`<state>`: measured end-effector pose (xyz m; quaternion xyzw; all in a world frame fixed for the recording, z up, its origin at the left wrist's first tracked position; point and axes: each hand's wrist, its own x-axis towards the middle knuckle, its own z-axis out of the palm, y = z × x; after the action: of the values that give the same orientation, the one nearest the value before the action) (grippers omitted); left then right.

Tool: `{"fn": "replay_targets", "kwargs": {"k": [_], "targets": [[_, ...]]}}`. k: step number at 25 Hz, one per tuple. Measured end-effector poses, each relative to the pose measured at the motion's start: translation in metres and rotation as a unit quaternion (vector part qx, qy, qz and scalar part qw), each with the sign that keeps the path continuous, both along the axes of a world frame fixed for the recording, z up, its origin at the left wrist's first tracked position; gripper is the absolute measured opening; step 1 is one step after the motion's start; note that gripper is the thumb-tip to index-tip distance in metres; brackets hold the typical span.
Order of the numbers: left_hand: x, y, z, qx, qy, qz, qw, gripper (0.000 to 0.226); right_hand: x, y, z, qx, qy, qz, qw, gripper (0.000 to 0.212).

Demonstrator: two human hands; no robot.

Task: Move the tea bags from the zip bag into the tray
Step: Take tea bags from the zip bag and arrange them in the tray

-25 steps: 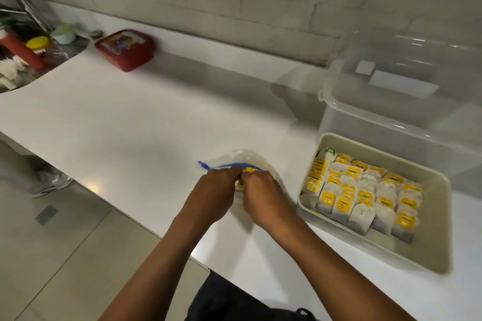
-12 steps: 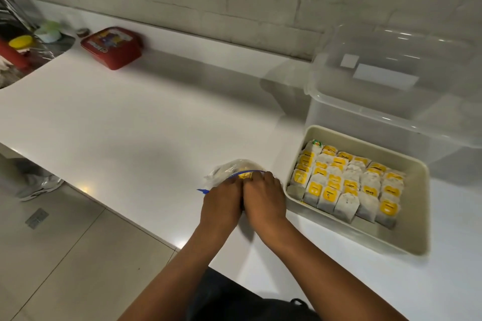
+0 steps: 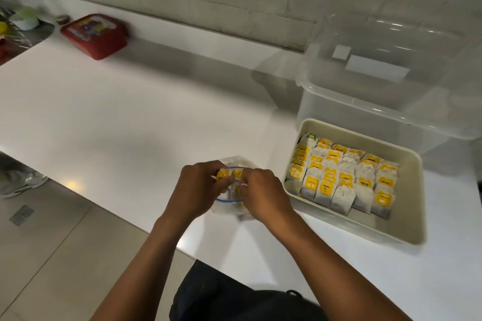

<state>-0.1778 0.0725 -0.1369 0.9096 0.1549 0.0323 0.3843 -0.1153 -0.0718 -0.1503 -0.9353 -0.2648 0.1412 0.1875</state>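
Observation:
A clear zip bag (image 3: 236, 161) with a blue seal rim lies on the white counter near its front edge, its mouth pulled open toward me. My left hand (image 3: 198, 187) and my right hand (image 3: 263, 190) each pinch a side of the opening. Yellow-labelled tea bags (image 3: 230, 173) show between my fingers inside the bag. To the right stands a beige tray (image 3: 414, 206) holding several rows of upright tea bags (image 3: 341, 177) with yellow tags.
A large clear plastic box (image 3: 391, 91) stands behind the tray. A red lidded container (image 3: 95, 35) sits at the far left of the white counter (image 3: 117, 112), near a sink area with dishes. The counter's front edge runs just under my wrists.
My hands have pulled the bag's mouth apart, so the blue rim now forms an open loop and yellow tags show inside. The view has shifted slightly.

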Motion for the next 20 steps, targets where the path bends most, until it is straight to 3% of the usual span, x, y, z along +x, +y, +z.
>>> {"fn": "replay_targets", "kwargs": {"k": [3, 8, 11, 16, 20], "targets": [[-0.004, 0.007, 0.013, -0.188, 0.019, 0.059, 0.980, 0.008, 0.002, -0.001, 0.000, 0.042, 0.048, -0.038, 0.997, 0.012], [-0.007, 0.007, 0.023, -0.441, 0.017, 0.121, 0.889, 0.022, 0.003, 0.000, 0.011, 0.120, 0.064, -0.057, 0.989, 0.010], [-0.008, 0.007, 0.025, -0.492, 0.012, 0.118, 0.862, 0.006, 0.006, -0.002, 0.021, 0.159, 0.056, -0.064, 0.984, 0.008], [-0.008, 0.006, 0.024, -0.527, -0.031, 0.106, 0.842, 0.022, 0.011, -0.014, 0.036, 0.217, 0.094, -0.099, 0.967, 0.007], [-0.006, 0.004, 0.020, -0.551, -0.036, 0.106, 0.827, 0.009, 0.013, -0.019, 0.039, 0.346, 0.243, -0.180, 0.888, 0.012]]}}
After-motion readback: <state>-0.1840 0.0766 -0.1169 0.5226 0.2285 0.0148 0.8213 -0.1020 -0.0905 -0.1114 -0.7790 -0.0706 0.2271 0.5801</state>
